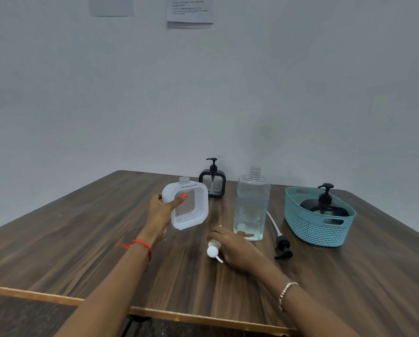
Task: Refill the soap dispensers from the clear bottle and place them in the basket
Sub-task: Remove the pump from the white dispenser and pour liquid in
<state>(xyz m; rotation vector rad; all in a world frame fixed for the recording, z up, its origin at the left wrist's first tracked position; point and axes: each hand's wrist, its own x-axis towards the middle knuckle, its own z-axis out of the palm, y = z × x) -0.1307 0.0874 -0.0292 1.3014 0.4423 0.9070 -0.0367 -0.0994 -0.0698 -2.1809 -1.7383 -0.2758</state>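
- Gripping the likely light, rigid white dispenser (pixel 189 205) by its frame edge, the left hand (pixel 159 210) tilts it over the table's (pixel 82 239) middle.
- Right hand (pixel 232 246) clasps white pump (pixel 212 251) beside clear bottle (pixel 252 203).

The one head view looks from above the near edge of the table (pixel 57 239), facing forward and down across it to the wall (pixel 227 93) at the far side. It sits close: the left hand (pixel 161 211) and right hand (pixel 235 249) lie mid-frame, and papers (pixel 190 10) show high on the wall.
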